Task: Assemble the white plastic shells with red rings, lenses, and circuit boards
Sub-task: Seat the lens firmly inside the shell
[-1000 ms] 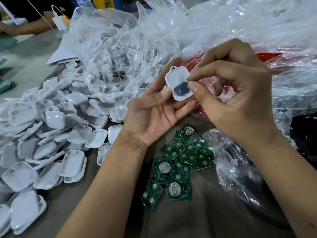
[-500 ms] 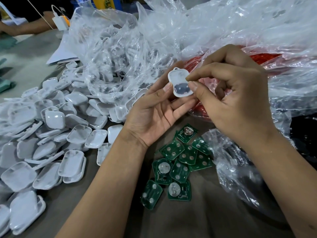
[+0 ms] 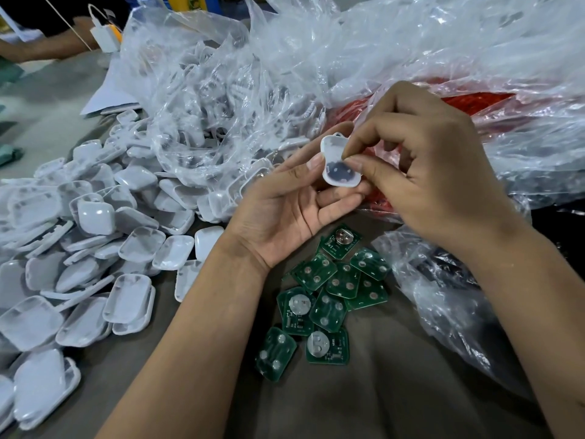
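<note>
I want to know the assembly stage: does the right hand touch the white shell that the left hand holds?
Touching. The head view shows the right hand with thumb and forefinger tips meeting on the open face of the white shell, which the left hand holds.

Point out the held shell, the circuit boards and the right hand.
shell (image 3: 340, 164): head view, dark disc in its open inside.
circuit boards (image 3: 327, 310): head view, a green board mid-pile.
right hand (image 3: 443, 172): head view, back of the hand.
</note>
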Available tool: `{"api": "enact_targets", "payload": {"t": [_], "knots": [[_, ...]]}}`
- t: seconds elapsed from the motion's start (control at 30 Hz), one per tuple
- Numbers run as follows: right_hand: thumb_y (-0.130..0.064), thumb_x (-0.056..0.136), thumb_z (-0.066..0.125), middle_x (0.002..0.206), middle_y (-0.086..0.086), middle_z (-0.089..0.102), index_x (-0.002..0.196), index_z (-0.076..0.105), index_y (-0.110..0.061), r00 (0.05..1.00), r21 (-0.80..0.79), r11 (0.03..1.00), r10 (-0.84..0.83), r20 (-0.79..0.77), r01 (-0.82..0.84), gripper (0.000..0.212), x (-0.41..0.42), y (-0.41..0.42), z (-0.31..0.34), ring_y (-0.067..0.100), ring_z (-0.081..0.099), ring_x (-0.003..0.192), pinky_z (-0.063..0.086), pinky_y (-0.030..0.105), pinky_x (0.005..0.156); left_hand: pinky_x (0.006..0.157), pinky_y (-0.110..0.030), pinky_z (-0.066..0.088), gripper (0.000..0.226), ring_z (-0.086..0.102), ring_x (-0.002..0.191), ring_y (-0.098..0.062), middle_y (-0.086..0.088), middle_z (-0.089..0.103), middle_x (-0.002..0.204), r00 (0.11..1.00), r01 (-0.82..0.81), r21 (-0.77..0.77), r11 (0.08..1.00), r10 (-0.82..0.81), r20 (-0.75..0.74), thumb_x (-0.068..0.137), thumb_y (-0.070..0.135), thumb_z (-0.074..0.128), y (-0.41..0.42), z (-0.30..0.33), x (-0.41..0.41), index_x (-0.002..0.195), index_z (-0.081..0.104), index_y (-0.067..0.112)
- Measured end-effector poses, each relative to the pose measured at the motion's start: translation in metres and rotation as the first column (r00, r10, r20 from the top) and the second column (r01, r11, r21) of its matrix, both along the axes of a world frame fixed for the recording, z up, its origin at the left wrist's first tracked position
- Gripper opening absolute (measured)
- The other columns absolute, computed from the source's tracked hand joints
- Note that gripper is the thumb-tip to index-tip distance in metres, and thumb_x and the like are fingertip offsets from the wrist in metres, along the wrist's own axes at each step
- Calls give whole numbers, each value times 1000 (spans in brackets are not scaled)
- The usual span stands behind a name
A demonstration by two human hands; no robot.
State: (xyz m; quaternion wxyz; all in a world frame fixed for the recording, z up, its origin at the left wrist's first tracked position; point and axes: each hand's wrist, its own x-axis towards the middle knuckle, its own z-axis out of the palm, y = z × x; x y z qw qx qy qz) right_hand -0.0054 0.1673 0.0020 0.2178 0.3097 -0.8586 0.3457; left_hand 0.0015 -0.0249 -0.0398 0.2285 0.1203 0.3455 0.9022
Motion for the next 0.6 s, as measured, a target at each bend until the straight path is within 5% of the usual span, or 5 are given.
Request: {"api": "enact_targets", "payload": {"t": [0.23, 0.6], "knots": [[-10, 93, 76, 98, 5, 57, 94, 72, -6, 1000, 78, 997, 4, -23, -2, 6, 1, -3, 1, 24, 59, 96, 45, 29, 81, 86, -38, 63, 65, 77, 92, -35, -20, 74, 109, 1000, -7, -18, 1000, 7, 11, 76, 11, 85, 0, 0, 1, 136, 61, 8], [-10, 97, 66, 105, 1, 48, 99, 64, -6, 998, 196, 980, -33, -44, 41, 5, 4, -8, 0, 17, 47, 101, 37, 27, 85, 89, -36, 62, 53, 76, 95, -29, -13, 74, 109, 1000, 9, -60, 998, -9, 3, 82, 14, 79, -1, -2, -2, 133, 64, 12]]}}
